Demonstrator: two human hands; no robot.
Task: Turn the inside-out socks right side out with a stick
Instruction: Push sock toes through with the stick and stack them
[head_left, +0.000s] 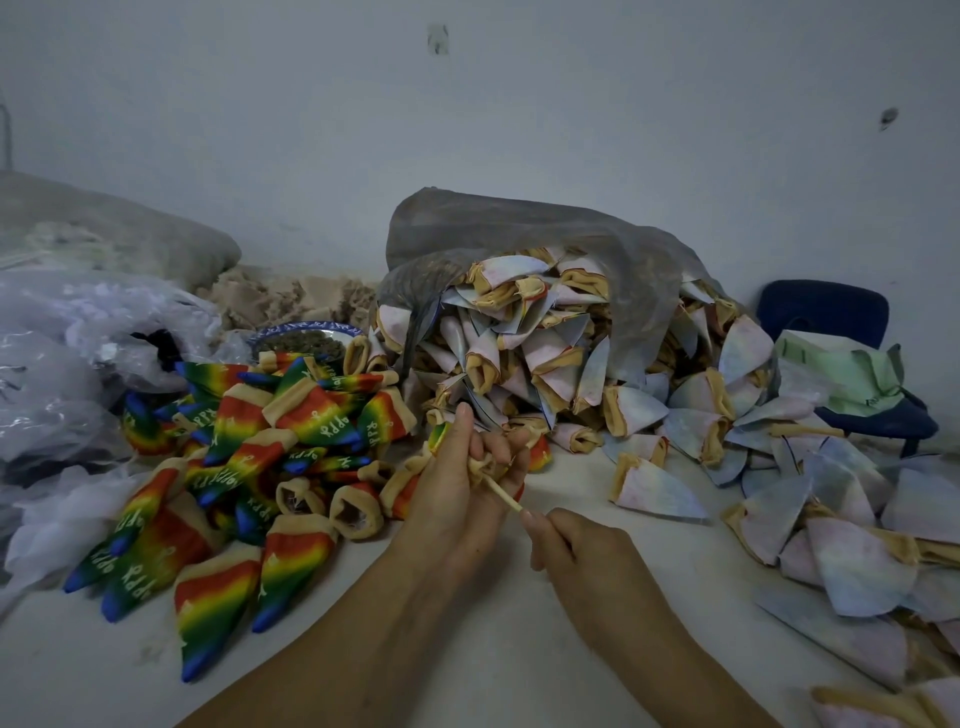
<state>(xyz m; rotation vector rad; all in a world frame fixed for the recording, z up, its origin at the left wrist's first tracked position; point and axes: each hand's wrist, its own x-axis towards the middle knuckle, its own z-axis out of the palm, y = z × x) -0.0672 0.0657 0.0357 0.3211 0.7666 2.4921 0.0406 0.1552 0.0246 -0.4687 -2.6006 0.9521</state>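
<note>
My left hand (457, 483) grips a bunched sock (485, 462) whose tan cuff is gathered between the fingers, with rainbow fabric showing at its edges. A thin pale stick (501, 493) runs from the bunched cuff down to my right hand (571, 551), which pinches its near end. To the left lies a pile of rainbow socks (244, 467), right side out. To the right, pale inside-out socks (561, 364) spill from a grey plastic bag (519, 228) across the table.
The white table (467, 649) carries everything. Crumpled clear plastic (67, 353) lies at the far left. A blue-rimmed plate (306, 332) sits behind the rainbow pile. A dark blue chair (826, 312) stands at the right, against the wall.
</note>
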